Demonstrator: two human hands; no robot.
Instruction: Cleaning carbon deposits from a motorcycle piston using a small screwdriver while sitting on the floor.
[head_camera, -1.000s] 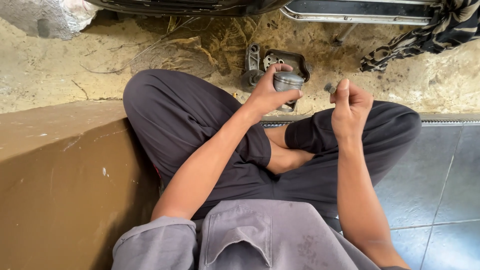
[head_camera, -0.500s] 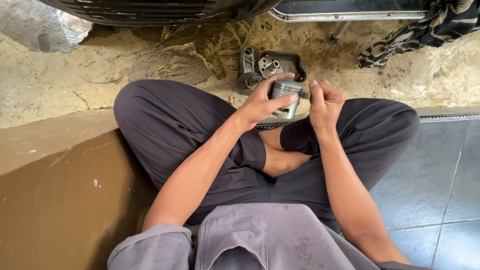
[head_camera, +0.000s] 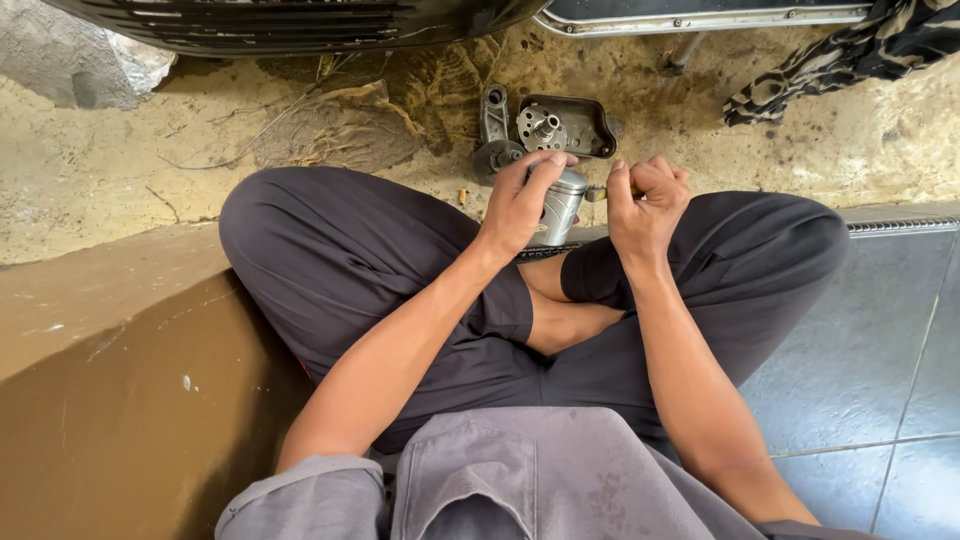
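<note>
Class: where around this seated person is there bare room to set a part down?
Bare: grey tiles beside the right knee; sandy ground beyond the left knee. Crowded: ahead, where left hand and right hand hold a metal cylinder near a dark metal part.

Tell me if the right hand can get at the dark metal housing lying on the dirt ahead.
Probably yes. The dark metal housing lies just beyond the right hand with open dirt between them, but that hand is closed on a small tool at the metal cylinder the left hand grips.
</note>
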